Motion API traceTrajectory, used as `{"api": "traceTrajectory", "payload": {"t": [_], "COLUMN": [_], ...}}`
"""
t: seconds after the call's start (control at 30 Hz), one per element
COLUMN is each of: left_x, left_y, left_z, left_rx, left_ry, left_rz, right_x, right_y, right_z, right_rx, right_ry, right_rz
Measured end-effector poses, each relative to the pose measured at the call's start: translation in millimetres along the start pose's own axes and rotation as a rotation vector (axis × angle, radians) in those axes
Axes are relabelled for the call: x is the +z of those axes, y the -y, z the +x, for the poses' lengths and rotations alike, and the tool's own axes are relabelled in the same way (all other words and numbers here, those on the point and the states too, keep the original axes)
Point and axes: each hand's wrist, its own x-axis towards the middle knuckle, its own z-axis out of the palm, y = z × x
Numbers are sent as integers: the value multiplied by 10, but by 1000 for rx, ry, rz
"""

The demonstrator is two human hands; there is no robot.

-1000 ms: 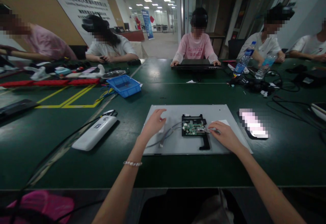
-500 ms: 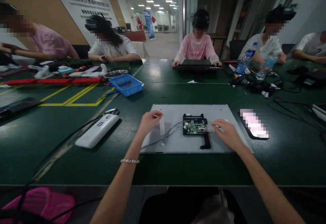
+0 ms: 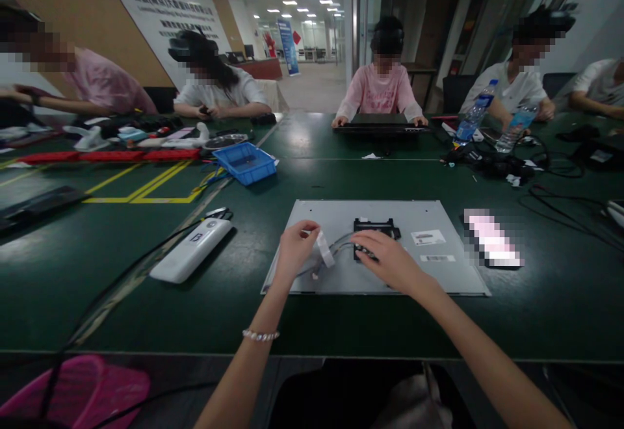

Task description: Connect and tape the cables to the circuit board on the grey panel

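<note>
My left hand (image 3: 297,247) is closed in a pinch on the top end of a white strip (image 3: 324,250), which hangs down over the panel. Over the green circuit board in its black bracket (image 3: 375,224), my right hand (image 3: 385,257) is loosely curved, its fingers apart. Its fingertips are at the grey cable (image 3: 344,240) where that meets the board; whether they touch it I cannot tell. Most of the board lies hidden under this hand. Both hands are above a flat grey metal panel (image 3: 439,279) with white labels (image 3: 428,238) on its right part.
A white power bank (image 3: 192,250) with a black cable lies left of the panel, a phone (image 3: 492,237) to its right. Beyond stand a blue basket (image 3: 246,162) and two bottles (image 3: 475,114). Several people sit around the green table (image 3: 312,331); one holds a dark flat device (image 3: 383,127).
My right hand has moved left from the board's right side to over the board, uncovering the labels. My left hand has shifted slightly right and down, and the strip now hangs tilted.
</note>
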Motion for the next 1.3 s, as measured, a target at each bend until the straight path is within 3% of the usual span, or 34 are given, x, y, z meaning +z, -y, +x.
{"api": "traceTrajectory", "payload": {"t": [0.23,0.43,0.6,0.73,1.03,1.3], "left_x": [151,109,84,124,245,236], "left_y": [116,-81,-271,-258,-93,-140], "left_z": [-83,-207,-414,-512,-577,-535], "left_rx": [84,279,245,206,282,226], "left_ry": [-11,-129,50,157,196,189], "left_rz": [179,417,688,768,875,833], "right_x": [331,456,440,440,452,464], "right_y": [164,169,176,195,334,452], "right_z": [106,22,9,-14,-163,-288], "right_rx": [-192,-229,-214,-225,-177,-106], "right_ry": [143,191,213,243,279,273], "right_rz": [-158,-209,-226,-233,-243,-232]}}
